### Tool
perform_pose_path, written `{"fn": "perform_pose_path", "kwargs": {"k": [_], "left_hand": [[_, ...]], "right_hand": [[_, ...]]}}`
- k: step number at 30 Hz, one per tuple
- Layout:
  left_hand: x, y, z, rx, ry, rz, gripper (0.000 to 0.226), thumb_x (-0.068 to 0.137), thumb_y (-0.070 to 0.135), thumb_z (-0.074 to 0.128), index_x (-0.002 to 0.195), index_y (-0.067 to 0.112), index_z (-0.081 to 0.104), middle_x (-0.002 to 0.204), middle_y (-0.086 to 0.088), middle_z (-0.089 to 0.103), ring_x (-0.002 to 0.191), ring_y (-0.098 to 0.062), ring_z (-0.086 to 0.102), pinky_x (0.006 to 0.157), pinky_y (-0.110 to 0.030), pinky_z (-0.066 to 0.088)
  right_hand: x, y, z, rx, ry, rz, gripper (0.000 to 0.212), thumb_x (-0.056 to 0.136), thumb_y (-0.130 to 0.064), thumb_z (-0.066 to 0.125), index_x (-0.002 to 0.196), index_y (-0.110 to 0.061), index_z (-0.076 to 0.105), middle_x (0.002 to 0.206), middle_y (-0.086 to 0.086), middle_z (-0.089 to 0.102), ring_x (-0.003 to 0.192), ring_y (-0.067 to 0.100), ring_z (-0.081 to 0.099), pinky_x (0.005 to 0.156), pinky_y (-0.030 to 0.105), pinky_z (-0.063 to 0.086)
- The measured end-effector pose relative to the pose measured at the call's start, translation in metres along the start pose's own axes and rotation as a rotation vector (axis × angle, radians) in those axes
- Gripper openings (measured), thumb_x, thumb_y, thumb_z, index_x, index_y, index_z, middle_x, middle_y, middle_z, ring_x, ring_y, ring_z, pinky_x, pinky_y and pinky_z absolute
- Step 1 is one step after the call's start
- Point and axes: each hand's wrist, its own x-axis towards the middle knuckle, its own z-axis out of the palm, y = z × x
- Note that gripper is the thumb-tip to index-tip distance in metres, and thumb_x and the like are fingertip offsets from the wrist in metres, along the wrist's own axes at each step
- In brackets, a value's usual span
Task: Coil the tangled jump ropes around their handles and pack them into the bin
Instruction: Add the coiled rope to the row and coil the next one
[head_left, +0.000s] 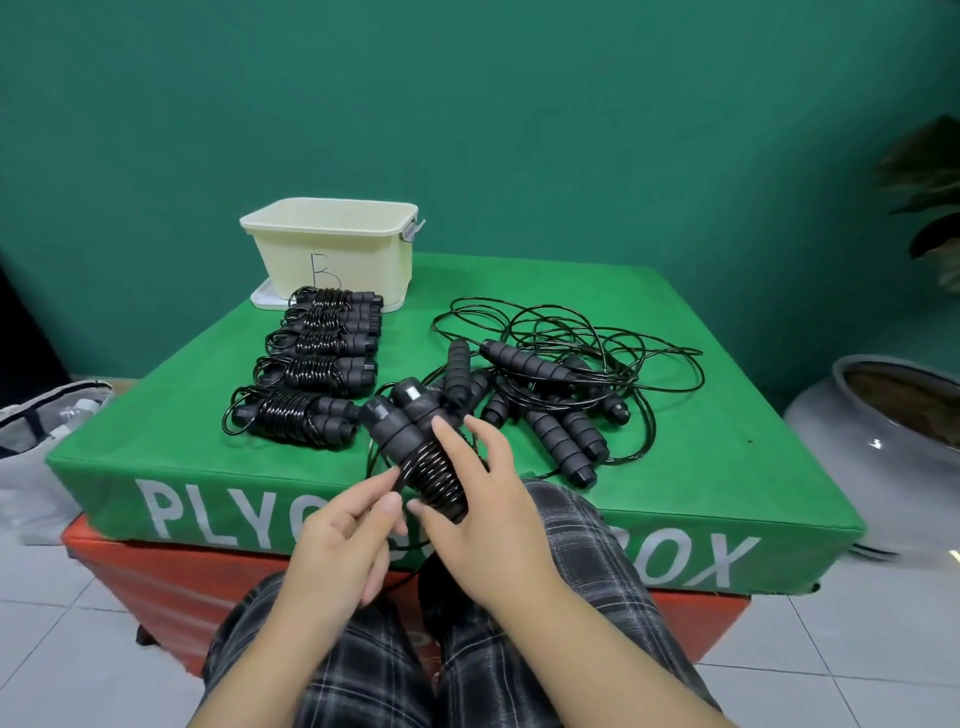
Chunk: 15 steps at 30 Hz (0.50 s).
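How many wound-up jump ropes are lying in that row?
5 coiled jump ropes, lined up from the bin toward the front. Some may be hidden.

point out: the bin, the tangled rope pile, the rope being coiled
bin (332, 254): head view, front wall.
tangled rope pile (535, 364): head view, a foam handle on top.
rope being coiled (439, 480): head view, the wound coils.

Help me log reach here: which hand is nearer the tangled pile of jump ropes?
Right. The right hand, gripping the half-coiled rope, sits just in front of the tangled pile; the left hand pinches the cord farther back, on the side away from the pile.
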Motion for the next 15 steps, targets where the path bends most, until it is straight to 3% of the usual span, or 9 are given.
{"fn": "perform_pose_path", "kwargs": {"k": [3,7,10,15], "left_hand": [[0.000,-0.004,-0.003,0.100,-0.002,0.048,0.028,0.095,0.010,0.048,0.117,0.021,0.062,0.050,0.004,0.047,0.035,-0.003,0.033,0.037,-0.012,0.029],[0.002,-0.002,-0.005,0.238,0.077,0.177,0.028,0.092,0.007,0.053,0.095,0.032,0.065,0.058,0.009,0.061,0.049,0.000,0.049,0.051,-0.009,0.040],[0.006,-0.003,-0.005,0.306,0.128,0.182,0.020,0.091,0.010,0.056,0.087,0.029,0.063,0.058,0.014,0.060,0.056,0.006,0.052,0.057,-0.008,0.041],[0.012,-0.010,-0.008,0.288,0.131,0.108,0.013,0.090,0.025,0.061,0.078,0.023,0.060,0.056,-0.001,0.045,0.052,-0.014,0.037,0.053,-0.028,0.032]], "right_hand": [[0.001,-0.001,-0.002,0.040,0.006,0.010,0.072,0.085,-0.039,0.065,0.147,-0.037,0.029,0.149,-0.014,0.026,0.133,0.009,0.036,0.105,0.030,0.040],[0.001,-0.004,-0.001,0.035,-0.038,0.007,0.072,0.086,-0.041,0.063,0.149,-0.035,0.027,0.150,-0.015,0.027,0.135,0.007,0.033,0.108,0.028,0.036],[0.000,-0.005,-0.002,0.039,-0.074,0.016,0.070,0.088,-0.042,0.062,0.148,-0.038,0.026,0.153,-0.016,0.025,0.138,0.005,0.029,0.110,0.028,0.033],[-0.001,-0.006,-0.003,0.205,-0.053,0.044,0.068,0.082,-0.039,0.066,0.143,-0.040,0.037,0.145,-0.020,0.037,0.130,-0.014,0.029,0.107,0.009,0.024]]}}
